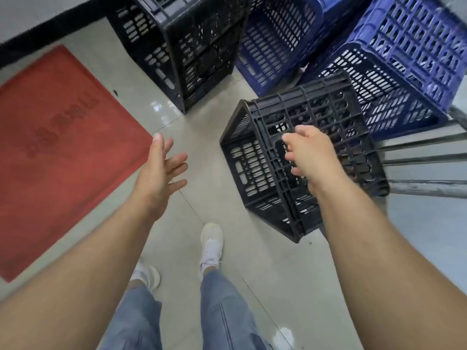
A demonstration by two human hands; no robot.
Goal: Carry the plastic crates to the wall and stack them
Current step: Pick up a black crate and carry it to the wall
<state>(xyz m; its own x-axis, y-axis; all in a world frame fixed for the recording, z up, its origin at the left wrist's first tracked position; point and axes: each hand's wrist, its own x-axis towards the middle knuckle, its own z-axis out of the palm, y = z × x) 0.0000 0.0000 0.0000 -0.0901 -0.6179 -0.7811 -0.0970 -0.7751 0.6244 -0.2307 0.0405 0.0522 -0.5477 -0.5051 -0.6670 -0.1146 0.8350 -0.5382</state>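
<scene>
At the far left a flat red rectangular floor mat [63,147] with raised lettering lies on the pale glossy tiled floor [202,127], a black strip [50,29] running along the floor's edge behind it. Just right of the mat, at the top, stands a tall black slotted plastic crate stack [182,46], two crates as far as the seams show. Right of that sits a dark blue slotted plastic crate [275,41], and beyond it a lighter blue lattice plastic crate [404,59], turned bottom-up and leaning. In front of these, on the floor, an upturned black lattice plastic crate [290,157] sits tilted, its far edge close against the lighter blue one. Grey metal bars [424,157] run along the right edge beside it.

The left hand [161,170] hovers over bare tile between the mat and the black lattice crate, fingers spread and straight, holding nothing. The right hand [308,155] is over the black lattice crate's upturned bottom, fingers curled down toward the grid; whether they actually grip it cannot be told.

Below, two white sneakers [211,246] and blue jeans [222,306] stand on the tile.

Counted: three black crates, two blue, one mat.
</scene>
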